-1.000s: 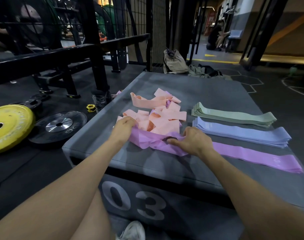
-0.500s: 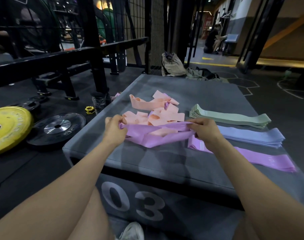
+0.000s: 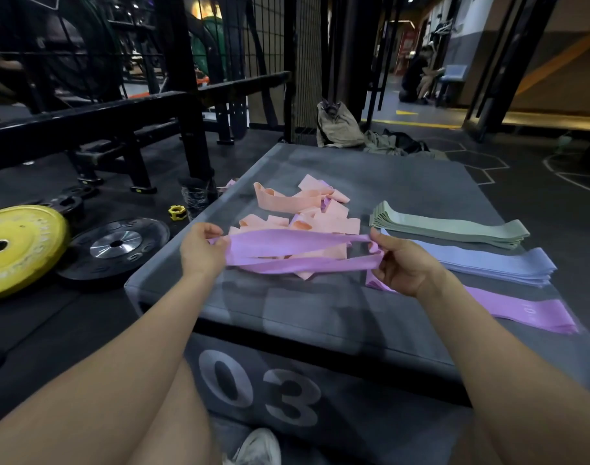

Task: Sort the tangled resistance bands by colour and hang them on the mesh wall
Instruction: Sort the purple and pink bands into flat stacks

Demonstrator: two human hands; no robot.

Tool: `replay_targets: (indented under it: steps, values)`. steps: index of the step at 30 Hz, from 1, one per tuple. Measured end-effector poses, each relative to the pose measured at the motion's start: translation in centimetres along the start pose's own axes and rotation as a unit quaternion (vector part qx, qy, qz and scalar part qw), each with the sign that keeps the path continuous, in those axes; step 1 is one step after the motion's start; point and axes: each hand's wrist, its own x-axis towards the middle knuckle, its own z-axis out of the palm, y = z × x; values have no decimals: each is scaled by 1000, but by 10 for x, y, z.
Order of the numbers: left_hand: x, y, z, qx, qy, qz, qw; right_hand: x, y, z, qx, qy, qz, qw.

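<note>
Evidently mid-sort: left hand (image 3: 199,251) and right hand (image 3: 402,263) each pinch an end of a lilac flat elastic loop band (image 3: 297,253), fingers clamped, holding it above the peach tangled band heap (image 3: 303,209), probably to straighten it for the purple band stack (image 3: 522,310) on the grey padded box (image 3: 287,313).

A yellow weight plate (image 3: 16,246) lies on the floor to my left, beside a black plate (image 3: 114,248). A tan bag (image 3: 337,124) sits beyond the grey box (image 3: 320,313).
</note>
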Motion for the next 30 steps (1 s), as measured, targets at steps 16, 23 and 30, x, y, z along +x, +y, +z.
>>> replay_targets:
  steps: [16,23,30]
  values:
    - [-50,53,36,26,-235,225,945,3,12,20,-148,-62,-99,982]
    - [-51,94,32,-35,-269,250,930,-11,-11,39,-183,-101,-123,970]
    - [-35,153,1,-44,-201,282,937,-43,-58,76,-213,-113,-179,954]
